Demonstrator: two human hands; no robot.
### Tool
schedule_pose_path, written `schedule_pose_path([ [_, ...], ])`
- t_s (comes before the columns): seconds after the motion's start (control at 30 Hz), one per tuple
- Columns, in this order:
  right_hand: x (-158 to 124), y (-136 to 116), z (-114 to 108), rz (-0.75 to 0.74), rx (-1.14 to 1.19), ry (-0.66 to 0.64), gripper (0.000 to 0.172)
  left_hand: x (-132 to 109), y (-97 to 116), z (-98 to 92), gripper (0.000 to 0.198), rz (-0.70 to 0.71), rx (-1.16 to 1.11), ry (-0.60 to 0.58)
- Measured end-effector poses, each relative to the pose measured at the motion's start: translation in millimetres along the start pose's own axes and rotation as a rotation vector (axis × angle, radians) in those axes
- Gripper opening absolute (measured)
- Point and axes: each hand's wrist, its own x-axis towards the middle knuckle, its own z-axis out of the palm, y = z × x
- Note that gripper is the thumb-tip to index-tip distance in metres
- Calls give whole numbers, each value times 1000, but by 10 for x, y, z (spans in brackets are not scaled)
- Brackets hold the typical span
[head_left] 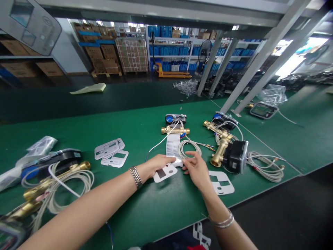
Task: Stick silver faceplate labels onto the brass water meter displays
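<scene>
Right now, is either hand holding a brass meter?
No, the left hand and right hand are both at a white label sheet on the table.

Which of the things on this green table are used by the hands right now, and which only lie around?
In hand: left hand, right hand, white label at their fingertips, paper strip just behind it.
Lying about: label sheets, coiled cable, brass meter with black box, heap of meters at left, backing sheet.

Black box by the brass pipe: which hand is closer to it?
Right. The right hand lies just left of the black box; the left hand is farther left, on a white sheet.
</scene>
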Motion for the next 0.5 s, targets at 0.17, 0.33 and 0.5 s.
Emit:
schedule_pose_path([
  [0.17,125,35,19,-22,-15,-27,34,-62,34,40,19,-4,-61,-24],
  [0.33,88,-40,36,-99,-116,42,21,-92,103,49,26,-11,-44,6],
  [0.5,-45,-144,70,-235,-315,158,17,-88,132,49,36,-17,-19,71],
])
